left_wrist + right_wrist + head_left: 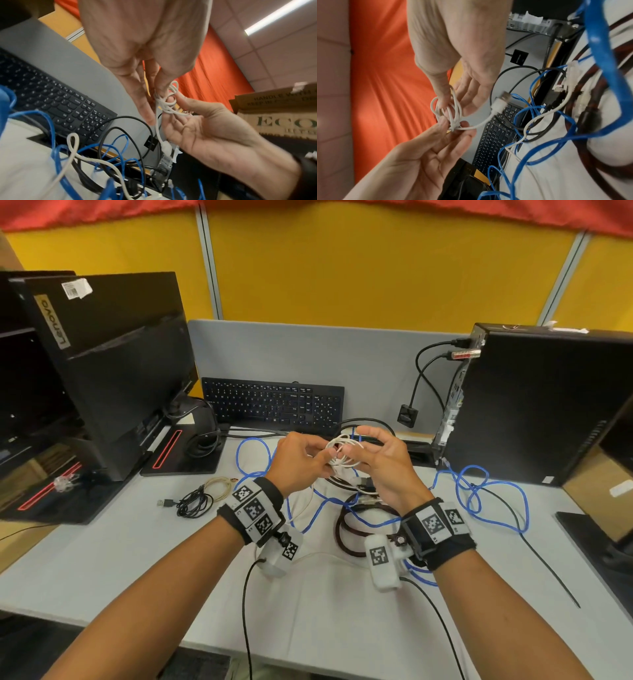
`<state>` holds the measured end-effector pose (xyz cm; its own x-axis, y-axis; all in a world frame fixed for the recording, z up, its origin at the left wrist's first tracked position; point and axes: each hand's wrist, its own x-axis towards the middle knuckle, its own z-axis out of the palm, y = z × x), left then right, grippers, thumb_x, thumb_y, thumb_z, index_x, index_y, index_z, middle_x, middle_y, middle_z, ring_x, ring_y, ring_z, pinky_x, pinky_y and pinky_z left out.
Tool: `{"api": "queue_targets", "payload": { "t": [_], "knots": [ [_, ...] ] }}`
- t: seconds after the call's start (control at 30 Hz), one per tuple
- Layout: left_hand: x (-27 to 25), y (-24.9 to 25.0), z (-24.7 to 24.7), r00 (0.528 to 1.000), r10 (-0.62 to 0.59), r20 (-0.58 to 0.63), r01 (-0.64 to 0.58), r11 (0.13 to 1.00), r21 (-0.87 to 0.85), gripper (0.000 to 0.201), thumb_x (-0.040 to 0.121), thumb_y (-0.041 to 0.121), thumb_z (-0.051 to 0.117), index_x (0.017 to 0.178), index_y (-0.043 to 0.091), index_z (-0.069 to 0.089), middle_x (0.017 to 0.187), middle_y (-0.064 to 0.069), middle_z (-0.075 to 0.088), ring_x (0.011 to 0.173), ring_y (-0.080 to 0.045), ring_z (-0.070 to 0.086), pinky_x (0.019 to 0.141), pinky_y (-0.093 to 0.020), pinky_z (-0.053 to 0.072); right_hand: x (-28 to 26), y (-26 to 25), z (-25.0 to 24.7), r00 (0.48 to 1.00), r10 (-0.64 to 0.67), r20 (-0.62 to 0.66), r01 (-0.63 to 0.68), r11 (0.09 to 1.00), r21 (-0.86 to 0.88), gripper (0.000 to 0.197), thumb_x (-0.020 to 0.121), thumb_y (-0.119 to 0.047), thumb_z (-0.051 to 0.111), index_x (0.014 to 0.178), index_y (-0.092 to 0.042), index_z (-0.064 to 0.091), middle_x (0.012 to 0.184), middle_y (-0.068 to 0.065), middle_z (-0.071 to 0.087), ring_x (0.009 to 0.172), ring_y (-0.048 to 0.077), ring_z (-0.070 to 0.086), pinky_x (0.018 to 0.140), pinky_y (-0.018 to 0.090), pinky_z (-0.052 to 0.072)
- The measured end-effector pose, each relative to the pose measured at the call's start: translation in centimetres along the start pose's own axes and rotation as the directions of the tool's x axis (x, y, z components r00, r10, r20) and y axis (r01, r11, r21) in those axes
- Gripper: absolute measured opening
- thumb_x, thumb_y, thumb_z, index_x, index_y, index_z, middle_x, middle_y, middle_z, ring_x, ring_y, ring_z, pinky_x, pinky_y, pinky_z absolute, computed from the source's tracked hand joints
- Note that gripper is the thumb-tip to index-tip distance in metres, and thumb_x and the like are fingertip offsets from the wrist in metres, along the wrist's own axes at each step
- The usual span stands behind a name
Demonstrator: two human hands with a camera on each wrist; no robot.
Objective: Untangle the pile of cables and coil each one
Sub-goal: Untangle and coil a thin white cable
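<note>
Both hands are raised over the cable pile, working a thin white USB cable [344, 451] wound into a small coil. My left hand [301, 457] pinches the coil [453, 112] at its wrapped point with thumb and fingertips. My right hand [383, 463] holds the loops [167, 106], its thumb through them and its fingers spread behind. The cable's white USB plug [500, 104] dangles free below. On the desk beneath lie a long blue cable [493, 501], a dark brown braided cable [346, 529] and a cream cable [301, 508], all tangled together.
A coiled black USB cable [193, 503] and a coiled beige cable [219, 486] lie apart at the left. A keyboard [274, 405] leans against the grey partition. A monitor [113, 364] stands left, a desktop PC [541, 405] right. A thin black cable [534, 549] runs toward the front right.
</note>
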<state>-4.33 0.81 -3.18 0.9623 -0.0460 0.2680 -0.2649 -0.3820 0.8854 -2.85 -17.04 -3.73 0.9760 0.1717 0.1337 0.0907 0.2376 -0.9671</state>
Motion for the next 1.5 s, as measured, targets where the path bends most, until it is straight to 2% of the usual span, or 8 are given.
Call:
{"api": "queue_targets", "payload": {
  "t": [0.3, 0.6, 0.77, 1.0, 1.1, 1.2, 1.37, 1.5],
  "knots": [
    [-0.1, 1.5, -0.2, 0.998, -0.009, -0.056, 0.003, 0.994, -0.109, 0.011, 0.095, 0.005, 0.064, 0.103, 0.000, 0.071, 0.093, -0.019, 0.073, 0.082, -0.029, 0.074, 0.068, -0.038, 0.063, 0.1, -0.5, 0.3, 0.974, 0.137, 0.179, -0.163, 0.977, 0.136, 0.034, 0.097, -0.004, 0.061, 0.129, -0.014, 0.051, 0.108, 0.011, 0.073, 0.103, 0.028, 0.067, 0.098, 0.053, 0.052],
    [-0.7, 0.7, -0.7, 0.997, 0.068, -0.049, -0.069, 0.997, -0.032, 0.010, 0.098, 0.012, 0.060, 0.101, 0.003, 0.065, 0.096, -0.014, 0.072, 0.090, -0.029, 0.069, 0.086, -0.048, 0.058, 0.0, -1.1, 1.2, 0.991, -0.043, 0.127, 0.065, 0.982, -0.178, 0.049, 0.084, -0.002, 0.079, 0.126, -0.012, 0.056, 0.104, 0.014, 0.075, 0.096, 0.031, 0.074, 0.080, 0.044, 0.063],
    [-0.7, 0.8, -1.0, 0.993, 0.116, -0.036, -0.118, 0.991, -0.061, 0.009, 0.098, 0.013, 0.061, 0.100, 0.005, 0.065, 0.098, -0.011, 0.072, 0.094, -0.024, 0.068, 0.086, -0.041, 0.056, 0.0, -1.2, 1.6, 0.997, -0.035, 0.073, 0.048, 0.982, -0.183, 0.017, 0.086, 0.003, 0.070, 0.101, -0.003, 0.076, 0.101, 0.014, 0.075, 0.093, 0.027, 0.075, 0.073, 0.035, 0.062],
    [-0.7, -0.2, -1.2, 0.976, 0.209, -0.058, -0.197, 0.965, 0.175, 0.003, 0.096, 0.011, 0.062, 0.094, 0.010, 0.064, 0.090, -0.002, 0.068, 0.089, -0.022, 0.064, 0.080, -0.044, 0.057, 0.6, -0.9, 2.3, 0.999, -0.013, -0.045, -0.010, 0.881, -0.473, 0.006, 0.087, -0.018, 0.078, 0.091, -0.017, 0.083, 0.085, 0.005, 0.077, 0.065, 0.008, 0.067, 0.060, 0.023, 0.058],
    [-0.8, -0.5, -1.5, 0.978, 0.208, -0.027, -0.203, 0.971, 0.125, 0.004, 0.096, 0.010, 0.062, 0.095, 0.013, 0.061, 0.087, 0.004, 0.067, 0.087, -0.017, 0.065, 0.082, -0.036, 0.056, 0.9, -0.7, 2.5, 0.998, 0.030, -0.061, -0.054, 0.895, -0.442, 0.008, 0.087, -0.019, 0.080, 0.089, -0.011, 0.081, 0.086, 0.011, 0.076, 0.060, 0.010, 0.068, 0.058, 0.024, 0.058],
    [-0.8, -0.5, -1.6, 0.976, 0.220, 0.002, -0.220, 0.975, 0.024, 0.002, 0.097, 0.008, 0.060, 0.098, 0.009, 0.059, 0.086, 0.002, 0.071, 0.086, -0.014, 0.069, 0.088, -0.030, 0.054, 0.9, -0.8, 2.3, 0.993, 0.117, -0.008, -0.114, 0.951, -0.287, 0.012, 0.089, -0.011, 0.075, 0.097, -0.001, 0.076, 0.095, 0.019, 0.075, 0.078, 0.021, 0.073, 0.068, 0.030, 0.062],
    [-0.2, -0.6, -1.6, 0.975, 0.214, -0.060, -0.214, 0.977, -0.001, 0.003, 0.097, 0.012, 0.062, 0.095, 0.014, 0.060, 0.084, 0.000, 0.075, 0.083, -0.011, 0.070, 0.080, -0.024, 0.055, 0.6, -0.4, 2.5, 0.994, 0.107, 0.030, -0.101, 0.981, -0.168, 0.033, 0.084, -0.010, 0.082, 0.113, -0.003, 0.069, 0.094, 0.015, 0.078, 0.088, 0.027, 0.077, 0.075, 0.032, 0.063],
    [0.0, -1.0, -1.6, 0.979, 0.188, -0.077, -0.186, 0.982, 0.042, 0.006, 0.095, 0.015, 0.067, 0.098, 0.011, 0.065, 0.093, -0.003, 0.073, 0.089, -0.020, 0.070, 0.082, -0.043, 0.060, 0.9, -0.4, 2.7, 0.999, 0.043, -0.030, -0.049, 0.959, -0.279, 0.039, 0.074, -0.001, 0.086, 0.108, -0.005, 0.066, 0.086, 0.014, 0.077, 0.078, 0.028, 0.077, 0.070, 0.036, 0.063]
  ]
}}
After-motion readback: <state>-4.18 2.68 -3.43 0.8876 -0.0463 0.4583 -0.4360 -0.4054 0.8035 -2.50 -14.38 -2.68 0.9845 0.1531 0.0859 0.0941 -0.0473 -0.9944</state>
